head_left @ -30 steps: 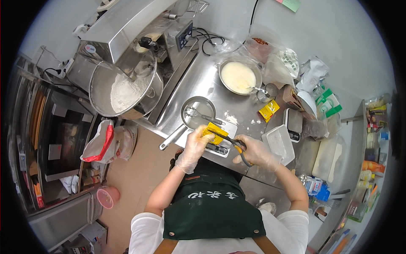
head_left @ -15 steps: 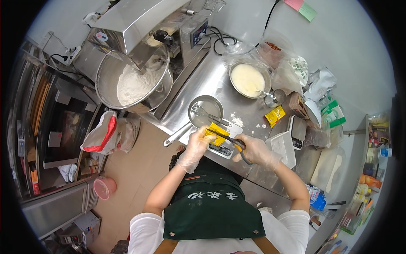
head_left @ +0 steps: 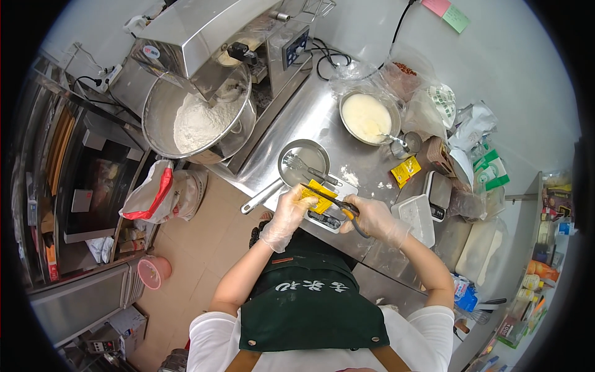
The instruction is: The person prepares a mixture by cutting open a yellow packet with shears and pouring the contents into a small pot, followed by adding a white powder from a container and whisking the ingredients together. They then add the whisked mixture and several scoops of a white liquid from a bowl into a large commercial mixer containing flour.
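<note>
Scissors with dark metal blades and black-and-orange handles are, in the head view, gripped by the right hand, whose fingers are bent around the handles. The left hand is closed on a yellow sachet, flat and slightly glossy, pinched at its left side. This sachet is at the near edge of the steel table, between the two hands, and the blades lie across it. Both hands wear thin transparent gloves, wrinkled at the wrists.

Just beyond the left hand there is a round metal saucepan, with a wire whisk leaning in it. Farther to the right, a round metal bowl contains a smooth, pale yellow mixture. A second yellow sachet lies near a rectangular white container. At the far left, soft white powder is heaped in a deep steel mixer bowl.

I cannot tell whether the blades have cut the sachet. Below it, a flat white object is partly covered, and its dark part is hard to make out. The top of the mixer is cut off.
</note>
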The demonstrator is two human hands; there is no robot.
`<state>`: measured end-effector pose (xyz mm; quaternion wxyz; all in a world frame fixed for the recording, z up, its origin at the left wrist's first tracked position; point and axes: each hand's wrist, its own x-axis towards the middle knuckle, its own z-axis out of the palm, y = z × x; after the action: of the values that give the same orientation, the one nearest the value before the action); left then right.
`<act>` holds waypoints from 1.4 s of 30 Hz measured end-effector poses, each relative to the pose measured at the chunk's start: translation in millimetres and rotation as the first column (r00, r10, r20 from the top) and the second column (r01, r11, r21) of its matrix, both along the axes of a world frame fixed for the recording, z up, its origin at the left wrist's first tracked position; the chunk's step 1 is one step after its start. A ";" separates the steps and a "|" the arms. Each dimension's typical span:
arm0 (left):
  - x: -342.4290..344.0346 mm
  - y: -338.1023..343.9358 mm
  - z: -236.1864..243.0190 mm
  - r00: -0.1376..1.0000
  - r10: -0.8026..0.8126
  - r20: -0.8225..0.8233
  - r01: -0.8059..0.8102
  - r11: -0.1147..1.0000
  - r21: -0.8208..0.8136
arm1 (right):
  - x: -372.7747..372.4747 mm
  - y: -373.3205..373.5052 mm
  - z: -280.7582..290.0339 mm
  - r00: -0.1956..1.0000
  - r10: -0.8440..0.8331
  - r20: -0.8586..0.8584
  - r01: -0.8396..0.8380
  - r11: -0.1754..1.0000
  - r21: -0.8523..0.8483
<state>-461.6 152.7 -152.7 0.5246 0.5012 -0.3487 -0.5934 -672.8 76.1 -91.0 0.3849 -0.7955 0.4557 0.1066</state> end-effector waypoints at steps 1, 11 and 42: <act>-0.4 -0.3 0.0 1.000 0.004 -0.020 -0.004 1.000 -0.008 | 0.0 -0.2 0.0 1.000 0.000 0.001 0.000 1.000 0.000; 12.0 -17.1 -17.2 0.999 0.043 -0.029 -0.042 0.999 0.021 | 19.9 -22.6 -6.6 0.998 0.053 -0.028 -0.054 0.997 -0.051; 32.6 -43.3 -76.3 0.604 -0.301 -0.738 0.343 0.934 -0.100 | 64.4 -55.9 -42.0 0.731 0.294 0.616 0.049 0.878 -0.477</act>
<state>-429.0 109.4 -229.0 0.4916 0.1580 -0.1732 -0.8387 -608.4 20.2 -133.0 0.3138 -0.8765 0.2424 -0.2729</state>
